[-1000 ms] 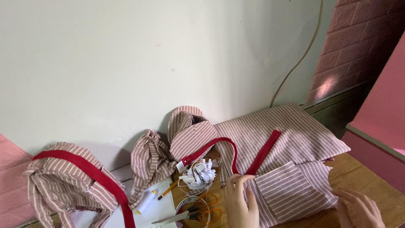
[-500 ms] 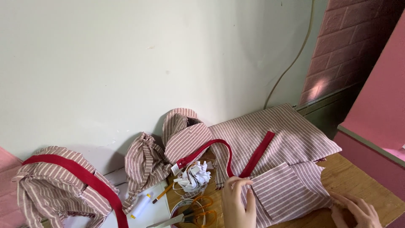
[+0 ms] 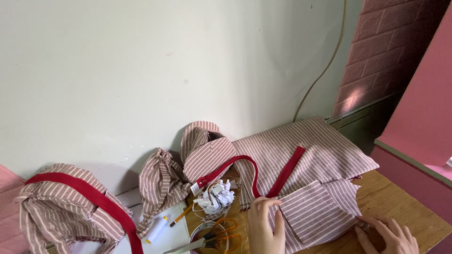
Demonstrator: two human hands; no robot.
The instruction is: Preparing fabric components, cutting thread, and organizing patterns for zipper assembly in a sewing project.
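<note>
Striped cloth, dusty pink and white, spread over the wooden surface (image 3: pixel 400 202) toward its right edge, against the pale wall. Smaller striped piece (image 3: pixel 313 211) lying on top, near the front edge, its corners loose and flat. Left hand (image 3: pixel 265 228) pressed down on that piece's left edge, fingers straight and together, flat rather than curled, gripping nothing. Right hand (image 3: pixel 388 235) at the front right corner, fingers spread and low, fingertips touching the piece's right corner; whether pinching the cloth or only resting on it, cannot tell. Red strap (image 3: pixel 287 171) running slantwise across the larger striped cloth (image 3: pixel 320 150) behind, looping back left to a zip end. Bare wood showing only to the right of the cloth and along the front right corner; open room there, with a pink panel (image 3: pixel 423 108) rising just beyond the right edge. Crowded to the left of the left hand: heap of white paper tags (image 3: pixel 216 197) just beside it, orange-handled scissors (image 3: pixel 219 237) near the front edge, a pencil (image 3: pixel 181 215) and a white spool of thread (image 3: pixel 157 229) on a white sheet farther left. Striped bag (image 3: pixel 207 155) and gathered pouch (image 3: pixel 157 181) leaning against the wall at the back edge. Another striped bundle with a red band (image 3: pixel 70 207) at the far left, well apart from both hands.
</note>
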